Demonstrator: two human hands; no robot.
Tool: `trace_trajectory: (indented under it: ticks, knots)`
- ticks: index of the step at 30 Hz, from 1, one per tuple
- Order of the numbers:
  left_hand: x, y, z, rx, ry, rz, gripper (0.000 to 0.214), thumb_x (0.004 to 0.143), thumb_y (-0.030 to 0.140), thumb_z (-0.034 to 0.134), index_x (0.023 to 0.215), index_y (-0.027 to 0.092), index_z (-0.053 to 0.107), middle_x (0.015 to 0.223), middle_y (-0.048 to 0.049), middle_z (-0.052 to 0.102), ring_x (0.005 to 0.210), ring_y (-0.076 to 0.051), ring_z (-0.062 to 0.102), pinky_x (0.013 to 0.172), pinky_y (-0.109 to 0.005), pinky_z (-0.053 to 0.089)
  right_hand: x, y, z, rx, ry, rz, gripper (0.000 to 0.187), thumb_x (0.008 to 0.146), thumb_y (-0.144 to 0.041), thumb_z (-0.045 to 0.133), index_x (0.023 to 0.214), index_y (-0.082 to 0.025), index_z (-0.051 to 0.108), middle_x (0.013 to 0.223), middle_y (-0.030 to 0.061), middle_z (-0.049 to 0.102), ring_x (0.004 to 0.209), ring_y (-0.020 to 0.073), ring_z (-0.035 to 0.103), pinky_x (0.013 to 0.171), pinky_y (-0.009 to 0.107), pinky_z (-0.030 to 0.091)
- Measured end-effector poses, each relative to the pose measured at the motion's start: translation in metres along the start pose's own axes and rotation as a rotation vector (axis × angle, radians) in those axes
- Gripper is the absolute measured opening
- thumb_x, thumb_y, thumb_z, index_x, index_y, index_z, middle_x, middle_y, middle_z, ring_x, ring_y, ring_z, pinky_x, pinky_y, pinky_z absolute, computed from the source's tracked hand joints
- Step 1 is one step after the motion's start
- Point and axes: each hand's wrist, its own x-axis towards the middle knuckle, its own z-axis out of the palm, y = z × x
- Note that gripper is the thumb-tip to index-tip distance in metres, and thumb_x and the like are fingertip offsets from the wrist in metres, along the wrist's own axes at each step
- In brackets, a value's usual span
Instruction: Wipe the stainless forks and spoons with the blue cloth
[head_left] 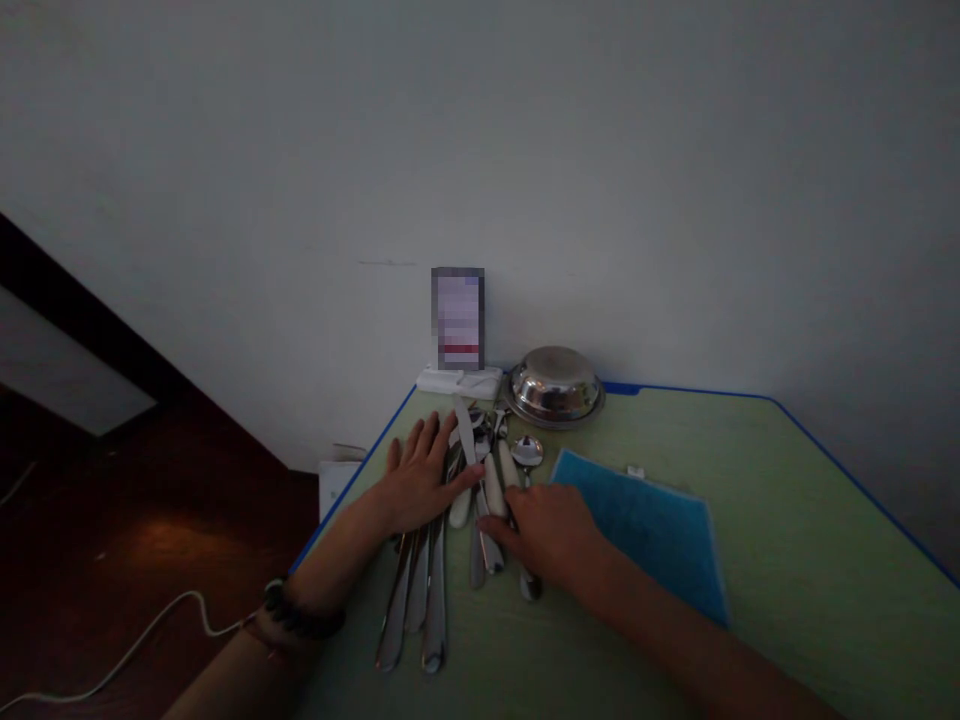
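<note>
A heap of cutlery lies on the green table: metal knives, spoons and white-handled pieces. My left hand lies flat on the left part of the heap, fingers stretched out and spread. Below it, several long metal handles stick out toward me. My right hand rests on the right side of the heap, fingers curled down onto the handles beside a spoon; what they grip, if anything, is hidden.
A blue cloth lies flat to the right of my right hand. A steel bowl stands upside down by the wall. A white block with a blurred card stands at the back. The table's left edge drops to a dark floor with a white cable.
</note>
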Motion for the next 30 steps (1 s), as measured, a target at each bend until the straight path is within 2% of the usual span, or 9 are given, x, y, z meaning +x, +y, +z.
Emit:
trace_trajectory:
  ticks: [2,4,8,11,14,19,23,26,30]
  knots:
    - [-0.004,0.003,0.0,0.01,-0.021,-0.003,0.084,0.078,0.067,0.031,0.141,0.019,0.006,0.147,-0.0181,0.009,0.133,-0.036,0.007,0.1,-0.06,0.015,0.001,0.002,-0.003,0.005,-0.011,-0.026,0.054,0.089,-0.051,0.025,0.094,-0.013,0.062,0.087,0.0161,0.068,0.078,0.0284,0.064,0.065,0.038,0.045]
    - [-0.005,0.005,-0.001,0.018,-0.034,0.006,0.085,0.077,0.067,0.031,0.141,0.017,0.006,0.147,-0.0175,0.007,0.133,-0.035,0.005,0.102,-0.059,0.015,-0.001,0.008,-0.008,0.022,-0.053,-0.077,0.047,0.088,-0.048,0.031,0.09,-0.014,0.064,0.086,0.0137,0.068,0.078,0.0259,0.064,0.065,0.035,0.045]
    - [-0.003,0.005,-0.004,0.021,-0.071,0.065,0.087,0.077,0.068,0.031,0.141,0.015,0.005,0.147,-0.0146,0.005,0.134,-0.032,0.004,0.105,-0.052,0.014,-0.005,0.025,-0.019,0.071,-0.189,-0.169,0.027,0.074,-0.042,0.056,0.074,-0.017,0.067,0.073,0.008,0.069,0.066,0.0209,0.062,0.054,0.027,0.04]
    - [-0.002,0.005,-0.006,0.032,-0.075,0.15,0.083,0.078,0.067,0.032,0.141,0.02,0.006,0.148,-0.0082,0.005,0.135,-0.028,0.001,0.107,-0.05,0.01,-0.006,0.036,-0.024,0.127,-0.238,-0.201,0.027,0.074,-0.042,0.057,0.068,-0.017,0.065,0.063,0.0042,0.066,0.054,0.0154,0.057,0.046,0.023,0.033]
    - [-0.002,0.008,-0.007,0.057,-0.047,0.222,0.074,0.081,0.063,0.03,0.141,0.025,0.008,0.149,-0.0059,0.004,0.135,-0.027,-0.001,0.107,-0.052,0.007,-0.002,0.037,-0.026,0.18,-0.15,-0.173,0.029,0.081,-0.042,0.048,0.075,-0.017,0.061,0.068,0.0025,0.064,0.058,0.0128,0.056,0.05,0.022,0.034]
    - [0.0,0.014,-0.007,0.026,-0.047,0.269,0.058,0.087,0.056,0.028,0.139,0.035,0.013,0.149,-0.0019,0.002,0.135,-0.028,0.002,0.106,-0.053,0.013,0.008,0.025,-0.019,0.188,0.087,-0.043,0.027,0.087,-0.033,0.04,0.105,-0.014,0.048,0.095,0.0088,0.062,0.082,0.0182,0.057,0.068,0.029,0.039]
    - [0.003,0.012,-0.003,0.008,0.005,0.237,0.055,0.09,0.048,0.025,0.139,0.024,0.019,0.148,-0.0058,0.013,0.135,-0.026,0.007,0.107,-0.049,0.015,0.012,0.021,-0.009,0.168,0.11,-0.039,0.025,0.083,-0.033,0.049,0.095,-0.013,0.055,0.099,0.0118,0.059,0.091,0.0228,0.056,0.074,0.033,0.04]
    - [0.007,0.009,0.001,-0.005,0.032,0.23,0.05,0.091,0.043,0.025,0.136,0.02,0.03,0.146,-0.0062,0.023,0.135,-0.023,0.012,0.108,-0.045,0.017,0.011,0.024,-0.009,0.17,0.097,-0.061,0.025,0.082,-0.037,0.05,0.089,-0.014,0.058,0.094,0.01,0.061,0.087,0.0215,0.057,0.075,0.033,0.042]
    - [0.008,0.008,0.004,-0.03,0.097,0.21,0.051,0.091,0.041,0.028,0.134,0.015,0.031,0.144,-0.0104,0.027,0.134,-0.023,0.016,0.109,-0.043,0.019,0.008,0.027,-0.012,0.185,0.102,-0.068,0.031,0.084,-0.034,0.047,0.108,-0.015,0.053,0.102,0.01,0.061,0.094,0.0211,0.056,0.078,0.032,0.042]
